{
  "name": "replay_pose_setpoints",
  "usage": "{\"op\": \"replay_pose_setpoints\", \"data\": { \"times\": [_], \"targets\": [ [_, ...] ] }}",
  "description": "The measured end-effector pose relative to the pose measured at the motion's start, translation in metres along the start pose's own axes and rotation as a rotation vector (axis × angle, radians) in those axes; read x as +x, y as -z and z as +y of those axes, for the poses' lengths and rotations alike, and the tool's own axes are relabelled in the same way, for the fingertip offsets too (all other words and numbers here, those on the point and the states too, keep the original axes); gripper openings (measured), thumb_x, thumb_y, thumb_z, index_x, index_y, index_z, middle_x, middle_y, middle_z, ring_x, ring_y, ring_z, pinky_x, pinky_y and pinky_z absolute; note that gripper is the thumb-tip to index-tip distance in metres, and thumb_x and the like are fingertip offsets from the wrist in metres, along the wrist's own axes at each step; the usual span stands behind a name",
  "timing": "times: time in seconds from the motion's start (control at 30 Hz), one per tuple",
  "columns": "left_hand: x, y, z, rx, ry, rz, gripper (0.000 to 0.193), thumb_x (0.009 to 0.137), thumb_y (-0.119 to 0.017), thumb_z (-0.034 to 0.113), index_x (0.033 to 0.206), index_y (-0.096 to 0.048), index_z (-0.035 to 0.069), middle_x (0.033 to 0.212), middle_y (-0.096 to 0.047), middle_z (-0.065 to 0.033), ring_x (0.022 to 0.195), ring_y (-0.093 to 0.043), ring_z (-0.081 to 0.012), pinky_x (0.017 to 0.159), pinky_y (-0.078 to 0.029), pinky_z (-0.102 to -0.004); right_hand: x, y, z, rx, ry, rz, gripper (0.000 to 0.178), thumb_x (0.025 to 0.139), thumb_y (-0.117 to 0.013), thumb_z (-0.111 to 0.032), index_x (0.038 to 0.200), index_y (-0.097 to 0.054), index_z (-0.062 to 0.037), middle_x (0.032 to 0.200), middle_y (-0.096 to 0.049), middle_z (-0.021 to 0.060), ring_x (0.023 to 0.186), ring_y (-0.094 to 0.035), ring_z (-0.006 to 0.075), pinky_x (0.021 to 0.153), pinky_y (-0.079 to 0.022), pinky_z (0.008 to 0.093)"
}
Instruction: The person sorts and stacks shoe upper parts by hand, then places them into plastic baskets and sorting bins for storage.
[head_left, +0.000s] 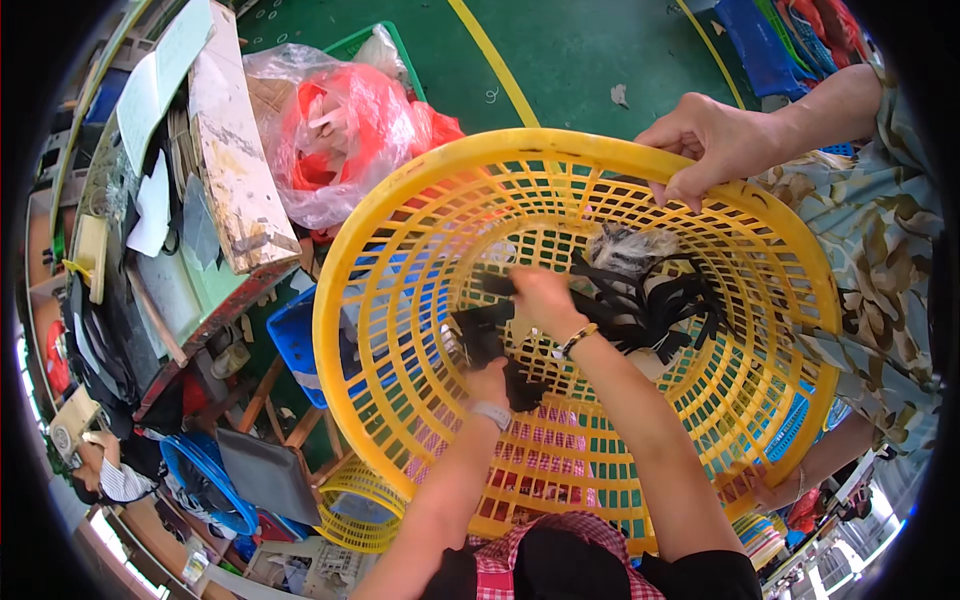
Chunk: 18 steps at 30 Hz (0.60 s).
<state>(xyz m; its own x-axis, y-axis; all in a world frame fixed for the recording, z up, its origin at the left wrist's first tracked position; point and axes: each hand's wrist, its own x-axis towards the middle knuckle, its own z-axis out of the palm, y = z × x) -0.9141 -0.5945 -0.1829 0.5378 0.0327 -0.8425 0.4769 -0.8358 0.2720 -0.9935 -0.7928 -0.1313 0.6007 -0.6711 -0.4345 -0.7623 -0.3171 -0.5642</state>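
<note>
A large yellow plastic basket (345,300) is tilted with its mouth toward me, and both my arms reach inside. Deep in it, my right hand (545,300) is closed round black material, with a dark end poking out to its left. My left hand (488,382) is closed at the lower edge of a black piece (482,332); its fingertips are partly hidden. To the right of my hands lies a loose bunch of black strips (665,305), and beside it a crumpled clear plastic bag (632,248). Another person's hand (705,150) grips the basket's upper right rim.
The other person's second hand (775,490) is at the basket's lower right. A red and clear plastic bag (345,130) stands beyond the rim. At left are a cluttered worktable (235,130), a blue crate (295,345), a grey stool seat (268,475) and a smaller yellow basket (362,515).
</note>
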Motion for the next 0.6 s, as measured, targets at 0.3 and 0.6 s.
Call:
{"op": "replay_pose_setpoints", "data": {
  "times": [0.3, 0.6],
  "targets": [
    [-0.041, 0.000, 0.048, -0.110, 0.068, -0.099, 0.081, 0.067, -0.073, 0.007, 0.134, -0.033, -0.011, 0.123, -0.053, -0.0240, 0.109, -0.053, -0.0301, 0.090, -0.044, -0.0365, -0.019, -0.066, -0.017, -0.556, 0.353, 0.117, 0.021, 0.074, -0.064, -0.014, 0.092, -0.063, -0.0045, 0.100, -0.057, 0.0095, 0.100, -0.053, 0.0254, 0.083, -0.042, 0.0352],
    [-0.028, -0.019, 0.033, -0.368, 0.173, -0.445, 0.026, 0.071, -0.071, 0.011, 0.096, -0.065, 0.004, 0.090, -0.066, -0.0091, 0.080, -0.064, -0.0241, 0.074, -0.052, -0.0377, -0.055, -0.015, 0.002, 0.263, -0.285, 0.077, 0.035, 0.067, -0.067, -0.020, 0.098, -0.063, -0.0050, 0.088, -0.065, 0.0184, 0.086, -0.063, 0.0354, 0.076, -0.051, 0.0439]
  ]
}}
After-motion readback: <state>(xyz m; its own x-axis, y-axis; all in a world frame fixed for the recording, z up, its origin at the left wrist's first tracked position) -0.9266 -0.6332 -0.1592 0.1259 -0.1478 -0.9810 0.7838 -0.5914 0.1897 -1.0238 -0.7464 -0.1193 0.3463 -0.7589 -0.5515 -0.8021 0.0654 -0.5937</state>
